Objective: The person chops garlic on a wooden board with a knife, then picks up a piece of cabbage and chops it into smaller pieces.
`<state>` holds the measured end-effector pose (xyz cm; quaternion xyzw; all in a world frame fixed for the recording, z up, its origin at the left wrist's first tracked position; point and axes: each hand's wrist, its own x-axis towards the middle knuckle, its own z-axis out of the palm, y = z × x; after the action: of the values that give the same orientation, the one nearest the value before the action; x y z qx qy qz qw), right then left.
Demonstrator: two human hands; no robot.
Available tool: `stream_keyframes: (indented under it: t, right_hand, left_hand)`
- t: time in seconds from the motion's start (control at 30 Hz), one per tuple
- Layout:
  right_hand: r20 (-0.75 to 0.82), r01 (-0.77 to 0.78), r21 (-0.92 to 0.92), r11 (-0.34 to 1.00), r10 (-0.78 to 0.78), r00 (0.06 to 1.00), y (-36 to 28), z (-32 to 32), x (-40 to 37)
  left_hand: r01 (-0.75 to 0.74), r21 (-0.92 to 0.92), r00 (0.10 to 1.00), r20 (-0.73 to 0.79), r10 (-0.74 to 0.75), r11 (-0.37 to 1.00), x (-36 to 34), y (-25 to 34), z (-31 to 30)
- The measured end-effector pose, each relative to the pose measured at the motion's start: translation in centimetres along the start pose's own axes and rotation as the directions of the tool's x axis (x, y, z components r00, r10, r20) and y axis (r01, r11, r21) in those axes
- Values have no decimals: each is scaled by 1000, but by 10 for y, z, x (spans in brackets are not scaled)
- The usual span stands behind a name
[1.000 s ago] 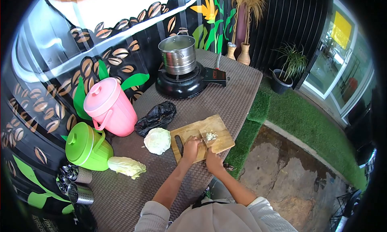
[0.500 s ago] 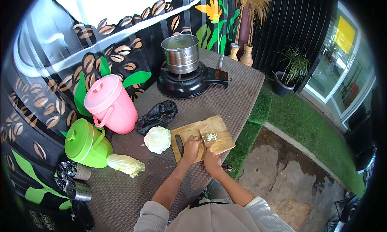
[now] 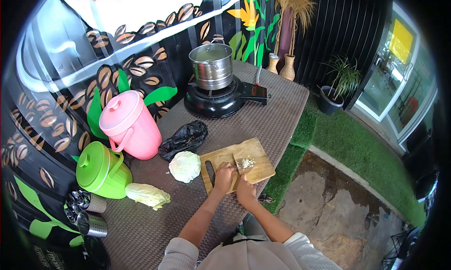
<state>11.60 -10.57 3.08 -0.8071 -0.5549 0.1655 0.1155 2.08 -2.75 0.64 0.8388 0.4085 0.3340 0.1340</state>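
Observation:
A wooden cutting board [image 3: 258, 150] lies at the table's near right edge, with a heap of finely chopped pale bits [image 3: 246, 163] on it. My right hand [image 3: 245, 191] is closed round a knife [image 3: 236, 163]; its handle is hidden in the fist and the narrow blade points away from me. Close beside the blade, my left hand [image 3: 226, 174] is bent down onto the board, fingers together. What lies under those fingers is hidden. A long dark shape [image 3: 209, 168], a slot or a tool, shows on the board's left part. Left of the board sits a round pale cabbage [image 3: 184, 167].
A steel pot [image 3: 211, 67] stands on a black gas stove [image 3: 213, 101] at the back. A black plastic bag [image 3: 184, 139], a napa cabbage [image 3: 147, 196], a pink lidded jug [image 3: 130, 124] and a green one [image 3: 104, 171] are leftward. Metal utensil holders [image 3: 92, 224] stand near left.
The view has shifted slightly, so everything sits a little lower. Both hands stay at the board in nearly the same pose, and the chopped heap looks much the same.

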Motion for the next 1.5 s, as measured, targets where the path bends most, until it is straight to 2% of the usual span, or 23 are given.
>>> stream_keyframes:
  t: [0.07,0.13,0.2,0.27,0.33,0.37,0.47,0.6,0.67,0.73,0.8,0.9,0.93,1.0,1.07,1.13,1.2,1.27,1.3,1.37,1.43,1.5]
  right_hand:
    - [130,26,126,992,-43,991,2,-9,10]
    - [79,81,109,991,-90,993,12,-10,13]
    - [187,67,125,990,-90,978,17,-14,15]
    - [133,55,116,992,-71,989,13,-11,7]
    - [149,15,74,997,-26,988,10,-7,7]
    - [155,87,43,995,-93,984,12,-8,11]
    - [155,157,32,987,-160,975,15,-15,23]
    - [189,59,72,996,-72,979,9,-19,10]
    - [170,32,40,999,-38,985,6,-3,9]
    - [146,11,12,1000,-13,989,2,-7,11]
    - [161,74,56,996,-82,984,5,-18,11]
    - [231,108,70,992,-121,965,8,-32,5]
    - [230,107,72,992,-121,966,9,-24,3]
    - [135,34,-40,999,-28,990,12,-7,-6]
    - [166,18,-17,1000,-15,986,13,-6,-4]
    - [200,1,3,1000,-1,980,15,-10,0]
    - [181,112,80,990,-125,975,20,-19,13]
    - [196,124,108,986,-143,970,22,-28,24]
    - [223,128,106,986,-149,963,22,-33,26]
    - [243,133,103,986,-154,958,19,-39,21]
    - [158,64,99,993,-79,984,10,-31,1]
    - [149,25,79,997,-37,988,2,-18,-6]
  left_hand:
    - [25,-29,1000,-8,-25,999,1,5,-4]
    - [37,-27,999,-30,-38,999,0,3,1]
    - [47,-24,997,-58,-49,999,2,-4,4]
    - [48,-150,998,-21,-52,988,2,-14,9]
    - [57,-153,998,-3,-58,987,3,-17,9]
    - [65,-149,998,12,-64,987,5,-19,9]
    - [103,-134,994,41,-99,986,9,-15,5]
    - [132,-106,990,67,-126,986,14,-20,7]
    - [198,-195,976,132,-174,961,18,-16,1]
    - [188,-180,976,148,-163,966,22,-19,1]
    - [186,-162,973,168,-159,969,19,-22,5]
    - [176,-158,983,88,-163,972,20,-24,6]
    - [228,-123,968,132,-212,966,22,-18,-1]
    - [280,-88,949,176,-261,956,26,-11,-8]
    - [320,-95,936,184,-299,943,27,-11,-9]
    - [297,-82,941,195,-277,951,27,-12,-11]
    - [267,-71,946,208,-248,961,25,-14,-7]
    - [140,69,969,197,-151,988,19,-17,-1]
    - [137,69,969,200,-148,988,14,-19,4]
    - [114,234,973,168,-156,966,10,-21,14]
    - [96,166,982,146,-121,981,11,-16,7]
    - [83,98,988,120,-94,992,10,-12,0]
